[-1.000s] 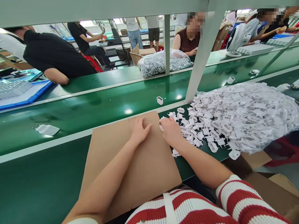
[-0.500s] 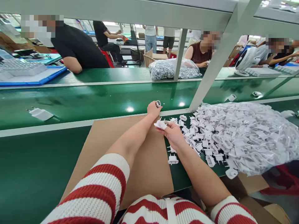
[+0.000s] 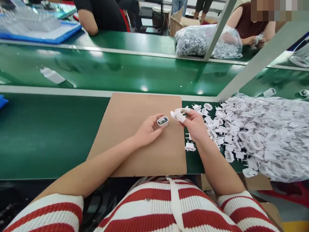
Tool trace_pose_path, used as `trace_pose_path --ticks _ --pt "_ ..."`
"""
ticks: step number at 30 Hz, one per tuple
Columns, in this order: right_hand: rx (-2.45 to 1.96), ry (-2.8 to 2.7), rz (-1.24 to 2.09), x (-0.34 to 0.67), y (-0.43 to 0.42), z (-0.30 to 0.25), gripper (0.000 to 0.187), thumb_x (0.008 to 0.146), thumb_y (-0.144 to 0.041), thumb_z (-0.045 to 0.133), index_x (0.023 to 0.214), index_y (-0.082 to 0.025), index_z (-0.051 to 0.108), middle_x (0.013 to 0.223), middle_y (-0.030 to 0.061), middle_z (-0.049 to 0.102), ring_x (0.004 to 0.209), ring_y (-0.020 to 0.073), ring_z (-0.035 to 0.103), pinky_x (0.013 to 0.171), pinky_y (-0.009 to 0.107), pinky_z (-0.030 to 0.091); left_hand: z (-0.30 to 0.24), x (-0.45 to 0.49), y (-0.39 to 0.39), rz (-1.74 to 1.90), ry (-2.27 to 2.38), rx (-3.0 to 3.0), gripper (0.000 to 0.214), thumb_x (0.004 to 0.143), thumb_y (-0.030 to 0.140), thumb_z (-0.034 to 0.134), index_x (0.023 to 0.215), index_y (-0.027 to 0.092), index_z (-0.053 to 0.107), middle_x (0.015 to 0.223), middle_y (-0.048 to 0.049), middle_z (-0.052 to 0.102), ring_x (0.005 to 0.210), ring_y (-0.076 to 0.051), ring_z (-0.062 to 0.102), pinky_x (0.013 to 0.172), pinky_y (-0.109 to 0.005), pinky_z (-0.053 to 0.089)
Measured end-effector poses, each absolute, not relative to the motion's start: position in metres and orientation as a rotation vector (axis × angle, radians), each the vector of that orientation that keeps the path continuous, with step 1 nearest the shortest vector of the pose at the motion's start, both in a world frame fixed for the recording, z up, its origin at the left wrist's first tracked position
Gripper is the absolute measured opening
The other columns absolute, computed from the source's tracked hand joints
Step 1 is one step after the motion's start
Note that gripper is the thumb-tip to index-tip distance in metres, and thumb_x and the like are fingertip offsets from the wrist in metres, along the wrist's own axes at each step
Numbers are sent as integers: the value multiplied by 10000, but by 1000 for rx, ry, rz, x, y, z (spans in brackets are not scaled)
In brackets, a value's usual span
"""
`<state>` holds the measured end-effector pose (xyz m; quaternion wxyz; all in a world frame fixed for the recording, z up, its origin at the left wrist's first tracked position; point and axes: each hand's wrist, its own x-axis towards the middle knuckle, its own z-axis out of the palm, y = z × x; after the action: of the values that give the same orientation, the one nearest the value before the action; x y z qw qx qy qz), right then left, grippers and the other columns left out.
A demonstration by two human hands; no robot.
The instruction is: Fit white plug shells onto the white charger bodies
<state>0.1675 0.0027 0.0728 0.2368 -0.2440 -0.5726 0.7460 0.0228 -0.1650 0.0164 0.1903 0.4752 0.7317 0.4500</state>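
Observation:
Between the thumb and fingers of my left hand [image 3: 147, 131] is a white charger housing [image 3: 163, 121], its oval end open and a circuit board showing inside. Close by on the right, my right hand [image 3: 195, 124] pinches a white plug cap [image 3: 178, 116] with metal pins; white covers wrap some of its fingertips. The two pieces are apart, both over a sheet of brown cardboard [image 3: 135, 109]. Loose white plug caps [image 3: 190, 147] lie just right of the cardboard, beside my right wrist.
A clear plastic bag [image 3: 277, 138] spills many plug caps at the right. Across the green belt [image 3: 108, 71] lie a complete white charger [image 3: 52, 74] and open housings [image 3: 269, 92]. A slanted metal post [image 3: 251, 64] rises behind the bag. Co-workers sit opposite, near another filled bag [image 3: 207, 42].
My left hand has come back from the belt to over the cardboard, bringing the charger housing near the plug cap. My right hand still holds the cap. The view has tilted downward.

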Motion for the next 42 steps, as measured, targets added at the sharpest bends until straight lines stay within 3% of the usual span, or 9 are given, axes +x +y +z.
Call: trace_pose_path --ticks 4,7,10,14,20,25,34,39,42 --pt "-588 -1715 2087 169 -7 72 417 723 -468 882 1040 -229 757 1045 34 772 883 185 727 847 383 630 17 28 -176 1199 1969 1462 531 916 373 662 1422 242 568 1266 -71 683 1159 -257 621 1052 -403 501" --pt "-509 -1903 1878 166 -13 62 303 799 -452 827 999 -236 757 1063 47 744 919 191 714 871 393 623 14 22 -173 1265 1957 1449 639 813 493 800 1357 219 608 1278 -92 651 1168 -278 607 1023 -403 520" --pt "-391 -2155 1397 165 -16 52 205 896 -391 733 1043 -250 754 1205 84 674 1067 217 678 889 390 608 11 16 -171 1302 1920 1489 375 865 497 758 1094 204 711 1059 -64 700 1037 -251 639 954 -380 529" --pt "-320 -2282 1151 172 -17 50 469 947 -313 674 1402 -292 563 1173 75 691 975 195 690 867 376 601 9 13 -171 1343 1815 1550 318 914 436 705 1125 198 723 1070 -69 717 1042 -243 638 959 -370 508" --pt "-48 -2591 559 179 -18 57 265 962 -221 621 1201 -299 706 1028 74 727 985 261 658 876 451 576 10 11 -171 1310 1800 1558 293 918 467 685 1028 201 741 1008 -76 691 1029 -268 626 956 -394 495" --pt "-92 -2626 676 169 -22 47 354 1009 -270 580 1360 -281 630 1141 99 689 1072 249 661 917 427 580 11 12 -170 1313 1806 1554 282 910 448 682 1031 202 746 998 -79 681 1021 -276 617 944 -397 488" --pt "-16 -2466 583 165 -23 36 307 968 -204 634 1263 -281 672 1057 69 713 981 228 687 850 401 589 8 11 -171 1337 1782 1561 250 924 409 679 991 179 750 993 -90 685 1014 -275 605 917 -394 480" --pt "-177 -2476 712 163 -29 40 249 984 -194 607 1220 -257 657 1042 58 696 965 209 680 849 386 587 6 11 -171 1349 1777 1556 248 921 401 691 998 174 751 990 -96 687 999 -274 596 902 -396 477" --pt "-74 -2469 576 164 -33 42 271 973 -176 604 1226 -258 658 1049 76 692 978 229 667 850 410 578 6 12 -171 1343 1785 1556 241 921 389 689 995 168 750 985 -96 688 988 -269 596 892 -389 474"
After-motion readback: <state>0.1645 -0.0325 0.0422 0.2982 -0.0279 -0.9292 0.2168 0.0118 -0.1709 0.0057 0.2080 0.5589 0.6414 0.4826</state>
